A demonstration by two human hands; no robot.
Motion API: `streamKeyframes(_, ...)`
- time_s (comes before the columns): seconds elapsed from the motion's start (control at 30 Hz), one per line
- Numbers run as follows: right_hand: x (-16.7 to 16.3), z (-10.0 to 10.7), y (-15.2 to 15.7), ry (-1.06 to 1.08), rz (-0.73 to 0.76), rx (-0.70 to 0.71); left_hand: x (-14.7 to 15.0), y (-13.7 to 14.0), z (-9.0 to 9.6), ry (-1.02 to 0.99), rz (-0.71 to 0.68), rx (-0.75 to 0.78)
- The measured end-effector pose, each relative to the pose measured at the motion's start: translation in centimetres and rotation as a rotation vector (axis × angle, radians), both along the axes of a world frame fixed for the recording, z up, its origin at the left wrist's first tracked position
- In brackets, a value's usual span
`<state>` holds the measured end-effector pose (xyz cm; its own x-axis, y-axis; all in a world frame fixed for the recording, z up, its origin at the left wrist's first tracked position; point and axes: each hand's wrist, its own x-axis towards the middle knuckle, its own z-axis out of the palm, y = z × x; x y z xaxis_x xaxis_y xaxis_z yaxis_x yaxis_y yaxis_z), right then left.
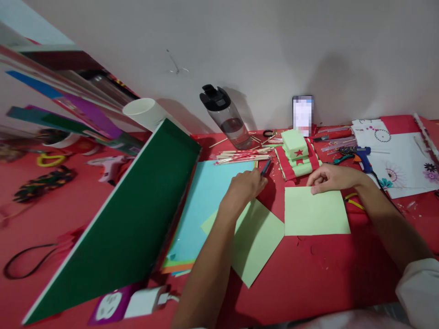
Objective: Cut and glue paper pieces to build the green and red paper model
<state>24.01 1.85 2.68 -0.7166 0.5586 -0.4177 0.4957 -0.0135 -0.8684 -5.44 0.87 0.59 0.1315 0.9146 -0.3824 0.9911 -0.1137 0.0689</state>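
My left hand [244, 186] is closed, its fingers curled round a dark pen [266, 168] that sticks up past the fingertips. Below it, a light green sheet [258, 237] lies askew, partly over a light blue sheet [209, 196] and partly under my forearm. My right hand [331, 177] has its fingers bent at the top edge of a second light green paper [316, 212], the thumb resting on it. Just beyond this hand stands a small light green block with a red star [295, 145], on a red-and-green striped base [302, 170].
A dark green board [130, 214] leans upright at left. Along the wall are a water bottle [233, 125], wooden sticks [240, 156] and a phone [303, 114]. A blue glue gun [362, 156] lies right, a pink one [111, 167] left. A white charger [146, 302] sits in front.
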Motion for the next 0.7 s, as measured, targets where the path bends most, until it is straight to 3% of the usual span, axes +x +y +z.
streamKeyframes(0.2,0.0,0.1,0.0,0.017,-0.003,-0.031,-1.9,-0.1,1.7,-0.126,0.037,0.008)
streamKeyframes(0.3,0.0,0.2,0.0,0.008,0.003,-0.014,-2.3,0.0,2.5,-0.253,0.08,0.14)
streamKeyframes(0.57,0.1,-0.1,0.1,0.016,0.006,-0.021,-1.1,-1.0,4.0,-0.819,-0.004,0.458)
streamKeyframes(0.7,0.2,-0.2,0.1,0.023,0.015,-0.014,-0.9,-1.4,4.3,-1.002,-0.099,0.353)
